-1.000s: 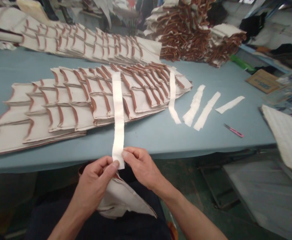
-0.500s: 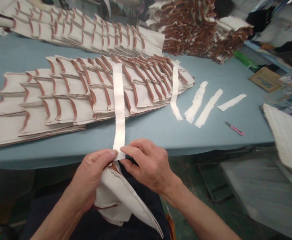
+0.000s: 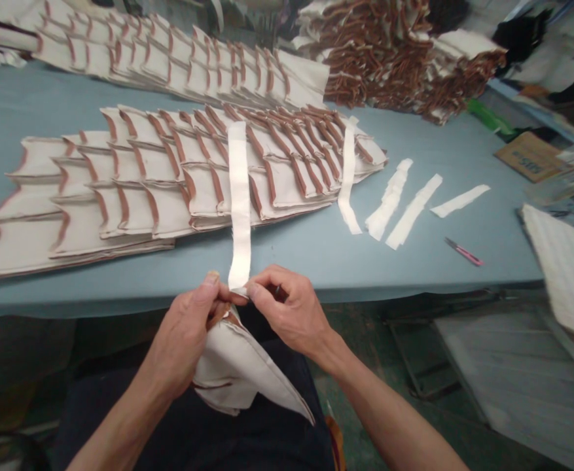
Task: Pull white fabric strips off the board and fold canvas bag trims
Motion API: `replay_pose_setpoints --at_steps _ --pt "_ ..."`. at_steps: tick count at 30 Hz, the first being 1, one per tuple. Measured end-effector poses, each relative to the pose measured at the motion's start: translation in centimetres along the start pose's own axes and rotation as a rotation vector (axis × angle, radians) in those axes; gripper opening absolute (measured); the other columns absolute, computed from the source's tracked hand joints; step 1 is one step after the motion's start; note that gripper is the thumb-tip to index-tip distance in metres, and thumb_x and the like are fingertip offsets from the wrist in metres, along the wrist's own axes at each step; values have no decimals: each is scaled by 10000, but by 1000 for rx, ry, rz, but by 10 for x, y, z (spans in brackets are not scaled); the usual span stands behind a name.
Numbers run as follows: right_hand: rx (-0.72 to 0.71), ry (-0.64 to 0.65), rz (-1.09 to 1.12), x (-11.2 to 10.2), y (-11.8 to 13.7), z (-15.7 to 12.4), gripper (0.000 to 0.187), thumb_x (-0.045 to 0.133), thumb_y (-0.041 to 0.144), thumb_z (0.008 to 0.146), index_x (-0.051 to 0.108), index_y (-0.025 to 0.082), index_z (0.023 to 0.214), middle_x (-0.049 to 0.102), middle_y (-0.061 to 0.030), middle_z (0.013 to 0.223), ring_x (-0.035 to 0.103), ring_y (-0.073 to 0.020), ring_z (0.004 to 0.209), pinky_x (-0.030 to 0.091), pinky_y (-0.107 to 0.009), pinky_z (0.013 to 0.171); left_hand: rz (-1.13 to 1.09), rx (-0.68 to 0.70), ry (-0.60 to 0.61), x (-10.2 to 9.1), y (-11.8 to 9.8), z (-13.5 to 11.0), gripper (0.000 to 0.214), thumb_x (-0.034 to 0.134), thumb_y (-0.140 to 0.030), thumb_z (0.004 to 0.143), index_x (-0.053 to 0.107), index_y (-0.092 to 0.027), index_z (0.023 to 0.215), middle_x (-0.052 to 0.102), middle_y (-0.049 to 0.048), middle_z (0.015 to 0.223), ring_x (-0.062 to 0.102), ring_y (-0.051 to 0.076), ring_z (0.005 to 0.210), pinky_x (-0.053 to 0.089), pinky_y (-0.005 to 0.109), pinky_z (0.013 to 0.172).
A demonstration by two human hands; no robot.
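My left hand is closed on a folded cream fabric piece with brown binding, which hangs over my lap. Its thumb points up and a finger lies under the lower end of a white fabric strip. With thumb and fingertips, my right hand pinches the corner of that same end, which is curled over. The rest of the strip runs up across the table edge onto overlapping cream pieces with brown edges.
A second white strip lies across the pieces' right end, with several loose strips beside it. Pink-handled thread snips rest on the blue tabletop. Behind are another fabric row, a tall pile and a cardboard box.
My left thumb has lifted off the strip, and the strip's end has curled in my right fingers. The view has shifted slightly.
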State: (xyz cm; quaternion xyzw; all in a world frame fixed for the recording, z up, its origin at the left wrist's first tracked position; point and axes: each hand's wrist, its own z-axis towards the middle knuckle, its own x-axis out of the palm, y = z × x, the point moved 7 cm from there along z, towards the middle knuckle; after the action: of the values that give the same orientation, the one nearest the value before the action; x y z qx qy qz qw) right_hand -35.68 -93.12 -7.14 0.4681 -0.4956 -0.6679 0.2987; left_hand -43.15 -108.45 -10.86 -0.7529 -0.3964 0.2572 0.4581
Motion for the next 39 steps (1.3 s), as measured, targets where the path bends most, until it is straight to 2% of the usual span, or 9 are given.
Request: replay_pose_setpoints --at_steps 3,7,12,15,19,24,27,33,39 --pt "107 19 77 3 -7 0 268 644 371 966 771 192 811 726 -4 770 563 -131 648 436 -270 633 120 91 18 -1 -2 -2 597 674 -789 855 756 -199 803 657 -1 580 537 169 528 397 271 518" --pt "155 16 110 6 -12 -1 263 661 386 953 781 186 831 747 -10 789 590 -136 676 442 -268 642 260 163 -15 -2 -9 -4 455 712 -631 847 674 -208 686 613 -23 580 507 145 542 381 246 539" --pt "275 64 251 12 -24 1 273 659 423 926 746 188 819 704 5 750 586 -137 683 452 -264 648 267 177 -40 -1 -15 -2 412 680 -591 816 647 -215 649 589 -28 560 488 139 531 375 236 526" --pt "262 104 334 14 -24 2 301 644 451 935 675 204 766 616 30 682 542 -126 658 441 -258 639 246 181 -51 -1 -16 -2 404 682 -587 796 633 -225 625 572 -32 530 465 136 503 349 237 499" --pt "259 127 346 15 -22 -2 429 592 591 1003 691 203 848 588 36 693 495 -119 626 415 -264 617 231 197 -48 1 -17 -1 390 689 -576 805 646 -225 642 592 -31 547 477 137 503 357 237 498" --pt "284 105 253 15 -24 -4 460 819 634 872 726 189 943 689 14 796 526 -117 662 423 -267 637 268 211 -34 5 -20 -1 381 688 -563 802 677 -213 652 596 -25 576 479 141 538 369 240 515" --pt "231 73 243 11 -23 -1 389 750 578 926 701 193 891 666 19 768 544 -124 668 441 -273 645 273 200 -35 5 -18 -2 414 665 -599 803 657 -218 642 578 -26 561 491 147 539 374 249 532" --pt "21 -175 26 -22 -6 20 268 662 463 954 664 215 852 689 15 782 565 -138 667 429 -292 632 290 103 -125 -1 3 0 445 637 -650 737 660 -221 622 551 -32 534 448 144 527 321 262 530" --pt "-38 -137 -5 -31 0 51 266 677 477 904 639 228 819 644 27 734 560 -143 652 441 -298 649 247 89 -181 -9 17 -1 506 665 -683 700 765 -195 789 681 1 616 573 197 611 426 295 620"
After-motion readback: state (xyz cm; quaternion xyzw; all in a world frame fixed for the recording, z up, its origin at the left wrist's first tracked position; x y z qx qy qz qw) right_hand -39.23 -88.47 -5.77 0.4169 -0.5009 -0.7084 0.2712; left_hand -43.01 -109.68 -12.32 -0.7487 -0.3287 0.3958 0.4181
